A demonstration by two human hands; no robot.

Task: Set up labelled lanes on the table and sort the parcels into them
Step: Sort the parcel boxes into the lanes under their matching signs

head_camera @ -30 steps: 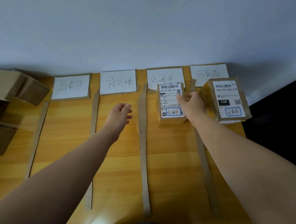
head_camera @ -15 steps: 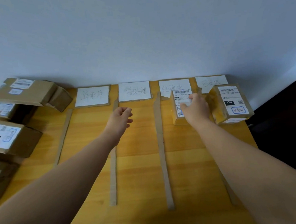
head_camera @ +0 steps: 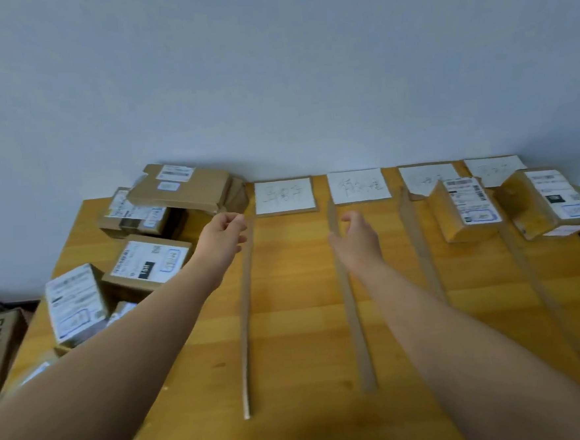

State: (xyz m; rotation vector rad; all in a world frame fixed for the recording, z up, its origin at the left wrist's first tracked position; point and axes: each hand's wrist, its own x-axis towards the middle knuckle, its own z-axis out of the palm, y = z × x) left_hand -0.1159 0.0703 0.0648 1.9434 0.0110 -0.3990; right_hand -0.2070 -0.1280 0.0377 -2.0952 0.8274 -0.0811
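Cardboard is in neither hand: the left hand (head_camera: 223,236) hangs above the table (head_camera: 290,340) with its fingers loosely curled round nothing, and the right hand (head_camera: 355,239) beside it is just as slack and unloaded. The left hand's knuckles are over the top of the first strip (head_camera: 246,312), and the right hand hovers over the second strip (head_camera: 352,318). Just beyond the fingertips lie the white label cards (head_camera: 284,195), one heading each lane, their writing blurred. Off to the right of the right hand, past the third strip (head_camera: 417,238), one parcel (head_camera: 466,211) sits in its lane, and a second parcel (head_camera: 551,201) sits in the lane after it. Left of the left hand is the pile of parcels (head_camera: 150,260), outside any lane. By my reading the lanes are set up and only two parcels are sorted; most of the sorting remains.
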